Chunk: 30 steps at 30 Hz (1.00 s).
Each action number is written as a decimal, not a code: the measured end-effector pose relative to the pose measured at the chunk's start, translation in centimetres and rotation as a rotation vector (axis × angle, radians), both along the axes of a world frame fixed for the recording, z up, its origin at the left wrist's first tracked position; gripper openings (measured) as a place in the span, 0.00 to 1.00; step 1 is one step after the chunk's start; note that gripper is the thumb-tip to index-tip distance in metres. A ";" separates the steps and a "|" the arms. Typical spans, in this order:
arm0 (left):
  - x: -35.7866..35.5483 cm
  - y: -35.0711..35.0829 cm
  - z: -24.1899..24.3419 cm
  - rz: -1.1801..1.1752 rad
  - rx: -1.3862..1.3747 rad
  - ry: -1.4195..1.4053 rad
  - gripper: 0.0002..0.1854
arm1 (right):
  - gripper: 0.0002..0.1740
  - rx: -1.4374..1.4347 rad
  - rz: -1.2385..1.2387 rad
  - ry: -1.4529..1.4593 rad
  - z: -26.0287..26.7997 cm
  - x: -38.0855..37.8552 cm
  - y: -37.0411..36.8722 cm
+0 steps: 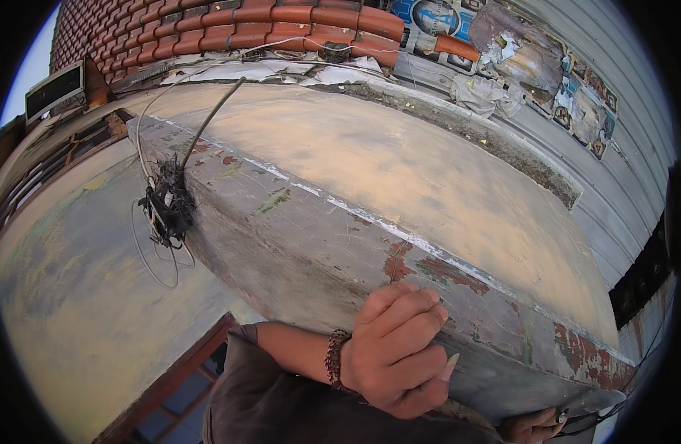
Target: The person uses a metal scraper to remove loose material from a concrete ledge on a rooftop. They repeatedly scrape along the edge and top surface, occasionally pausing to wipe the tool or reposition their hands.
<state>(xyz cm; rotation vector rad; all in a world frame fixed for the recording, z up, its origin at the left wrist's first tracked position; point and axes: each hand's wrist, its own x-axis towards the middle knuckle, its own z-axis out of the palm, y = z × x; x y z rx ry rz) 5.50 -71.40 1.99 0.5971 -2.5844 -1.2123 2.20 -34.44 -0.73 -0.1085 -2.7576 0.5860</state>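
Note:
My left hand (401, 355), with a braided bracelet (335, 358) at the wrist, is curled into a fist in front of the lower edge of a grey concrete ledge (318, 233). Nothing shows between its fingers, though their inner side is hidden. Whether the knuckles touch the ledge is unclear. At the lower right rim, my right hand (532, 426) is only partly in view, its fingers bent beneath the ledge's end. A small round-ended thing (562, 416) shows at its fingertips, too small to name. Flaking paint and red-brown patches (451, 273) mark the ledge face.
A tangled black cable fitting (171, 208) with loose wires and a stiff cable (212, 122) hangs at the ledge's left end. Behind rise red roof tiles (262, 28) and corrugated metal sheeting (606, 222) with a torn printed banner (518, 50). A brown-framed window (174, 383) lies below left.

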 end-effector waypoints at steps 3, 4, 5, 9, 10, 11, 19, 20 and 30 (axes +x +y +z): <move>0.1 0.1 -0.1 0.002 0.039 0.014 0.11 | 0.23 0.055 0.029 0.019 0.1 -0.1 -0.6; 0.0 0.0 -0.2 -0.003 0.049 0.030 0.10 | 0.23 0.070 0.033 0.025 0.0 0.0 -0.7; 0.0 -0.1 -0.2 -0.007 0.060 0.046 0.09 | 0.23 0.064 0.035 0.024 0.0 0.2 -0.9; 0.1 0.2 -0.1 0.016 0.078 0.079 0.08 | 0.23 0.068 0.049 0.053 -0.2 0.2 -0.9; 0.2 0.3 -0.1 0.018 0.085 0.079 0.08 | 0.23 0.070 0.051 0.056 -0.3 0.2 -0.9; 0.3 0.3 -0.1 0.019 0.091 0.080 0.08 | 0.23 0.070 0.055 0.060 -0.4 0.2 -0.9; 0.5 0.4 -0.2 0.036 0.180 0.094 0.08 | 0.24 0.067 0.077 0.071 -1.0 -0.1 -0.9; 0.5 0.5 -0.2 0.039 0.181 0.095 0.08 | 0.24 0.062 0.079 0.072 -1.0 -0.1 -0.8; 0.4 0.3 -0.1 0.022 0.145 0.066 0.07 | 0.25 0.095 0.100 0.095 -0.7 -0.4 -0.8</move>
